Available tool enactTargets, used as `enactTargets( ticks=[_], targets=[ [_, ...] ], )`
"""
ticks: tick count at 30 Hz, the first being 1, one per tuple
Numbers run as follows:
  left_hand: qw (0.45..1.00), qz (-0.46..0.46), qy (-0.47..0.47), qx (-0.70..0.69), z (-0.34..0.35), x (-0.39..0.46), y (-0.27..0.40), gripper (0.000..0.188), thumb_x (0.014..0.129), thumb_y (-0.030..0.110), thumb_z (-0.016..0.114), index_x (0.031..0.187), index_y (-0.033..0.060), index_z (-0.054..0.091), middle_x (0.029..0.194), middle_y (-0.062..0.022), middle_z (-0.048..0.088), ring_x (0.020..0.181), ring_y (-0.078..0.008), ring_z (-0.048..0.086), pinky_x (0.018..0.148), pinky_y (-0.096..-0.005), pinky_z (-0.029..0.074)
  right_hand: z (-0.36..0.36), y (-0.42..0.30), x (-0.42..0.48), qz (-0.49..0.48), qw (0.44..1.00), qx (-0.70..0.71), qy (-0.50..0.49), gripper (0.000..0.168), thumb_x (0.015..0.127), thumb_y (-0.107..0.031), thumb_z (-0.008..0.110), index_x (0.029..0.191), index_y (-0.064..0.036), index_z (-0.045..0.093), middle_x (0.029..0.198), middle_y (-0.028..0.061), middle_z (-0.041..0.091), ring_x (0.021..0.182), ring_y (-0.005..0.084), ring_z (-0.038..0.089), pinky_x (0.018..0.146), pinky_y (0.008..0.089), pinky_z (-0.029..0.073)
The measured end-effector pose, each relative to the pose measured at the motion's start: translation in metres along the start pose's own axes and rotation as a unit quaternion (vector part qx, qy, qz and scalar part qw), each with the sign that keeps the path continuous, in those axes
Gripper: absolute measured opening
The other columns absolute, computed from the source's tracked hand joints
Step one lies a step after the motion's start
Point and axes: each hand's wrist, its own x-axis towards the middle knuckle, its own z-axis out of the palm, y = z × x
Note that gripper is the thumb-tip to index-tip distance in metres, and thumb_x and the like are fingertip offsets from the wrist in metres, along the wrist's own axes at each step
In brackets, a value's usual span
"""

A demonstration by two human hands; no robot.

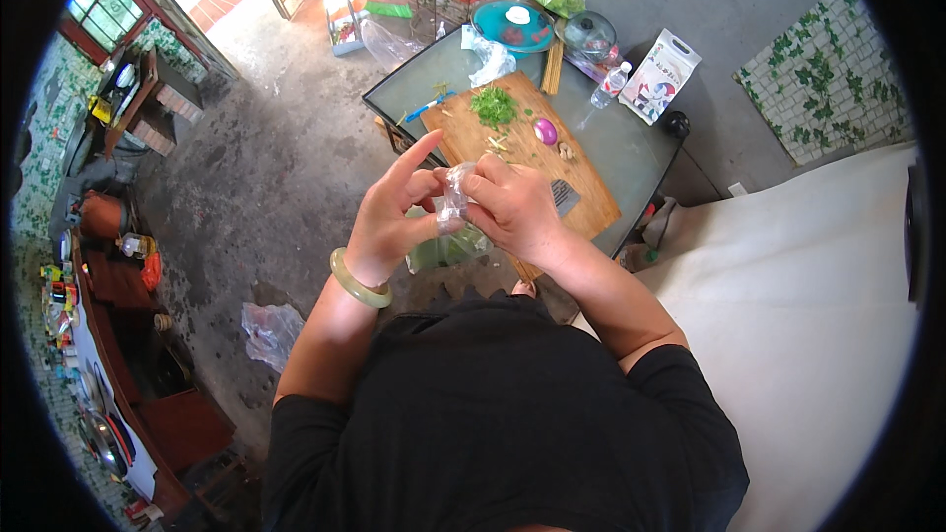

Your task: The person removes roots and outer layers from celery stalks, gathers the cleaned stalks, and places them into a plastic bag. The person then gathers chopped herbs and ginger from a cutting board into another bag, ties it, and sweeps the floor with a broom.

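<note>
Both hands pinch the gathered neck of a clear plastic bag (454, 244) that hangs below them with green leafy contents inside. My left hand (399, 210) grips it from the left, index finger raised, a pale bangle on the wrist. Against the other side of the twisted plastic, my right hand (514, 203) has its thumb and fingers closed. Beyond them lies a wooden cutting board (584, 177) with chopped green herbs (494, 106), a cut purple onion (545, 131), ginger pieces (566, 151) and a cleaver blade (564, 196), partly hidden by my right hand.
On the glass-topped table (635, 170) stand a teal lidded basin (513, 26), a glass-lidded pot (590, 34), a water bottle (611, 84) and a white printed package (660, 76). A blue peeler (429, 107) lies by the board. A crumpled plastic bag (272, 332) is on the floor.
</note>
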Motion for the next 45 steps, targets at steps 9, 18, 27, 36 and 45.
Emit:
enactTargets(
  ticks=[9,18,27,36,45],
  targets=[
    [0.996,-0.062,-0.038,0.041,0.004,-0.001,-0.004,0.066,0.075,-0.008,0.064,0.135,-0.0003,0.037,0.087,-0.0034,0.061,0.078,-0.0084,0.057,0.07,-0.0214,0.045,0.009,0.007,-0.001,-0.029,0.996,-0.015,0.081,0.012,0.07,-0.009,0.066,0.076,-0.01,0.055,0.072,0.0054,0.049,0.061,0.0247,0.055,0.051,0.037,0.042],
    [0.975,-0.049,0.175,0.131,-0.028,-0.027,-0.01,0.011,0.076,-0.005,0.063,0.084,0.0014,0.057,0.063,0.0063,0.049,0.058,-0.0001,0.041,0.051,-0.0168,0.029,-0.025,0.051,-0.005,0.206,0.957,-0.083,0.187,0.008,0.078,-0.009,0.062,0.075,-0.008,0.054,0.076,0.0065,0.055,0.064,0.0287,0.057,0.054,0.0379,0.043],
    [0.929,-0.082,0.158,0.324,-0.041,-0.044,-0.004,0.014,0.078,0.006,0.068,0.071,0.0026,0.057,0.058,0.0056,0.047,0.054,-0.0029,0.039,0.048,-0.0218,0.033,-0.003,0.095,-0.026,0.212,0.95,-0.194,0.126,0.011,0.079,-0.014,0.061,0.077,-0.009,0.051,0.076,0.0058,0.058,0.067,0.0291,0.059,0.056,0.0397,0.045],
    [0.983,-0.013,0.069,-0.171,-0.045,-0.038,-0.014,0.034,0.085,0.017,0.059,0.113,-0.0025,0.057,0.119,-0.0155,0.055,0.108,-0.0173,0.052,0.093,-0.0301,0.039,-0.015,0.065,-0.02,0.282,0.948,-0.065,0.129,0.005,0.079,-0.008,0.06,0.08,-0.005,0.056,0.07,0.0089,0.059,0.062,0.0223,0.058,0.057,0.0328,0.045],
    [0.997,-0.025,-0.074,-0.004,-0.017,-0.017,-0.03,0.075,0.081,0.0,0.058,0.144,0.0018,0.019,0.096,-0.0053,0.057,0.091,-0.0121,0.054,0.087,-0.028,0.041,-0.024,-0.006,0.001,0.244,0.957,0.155,0.02,0.005,0.078,-0.006,0.062,0.081,-0.004,0.058,0.065,0.009,0.059,0.058,0.0199,0.058,0.054,0.032,0.044]
  ],
)
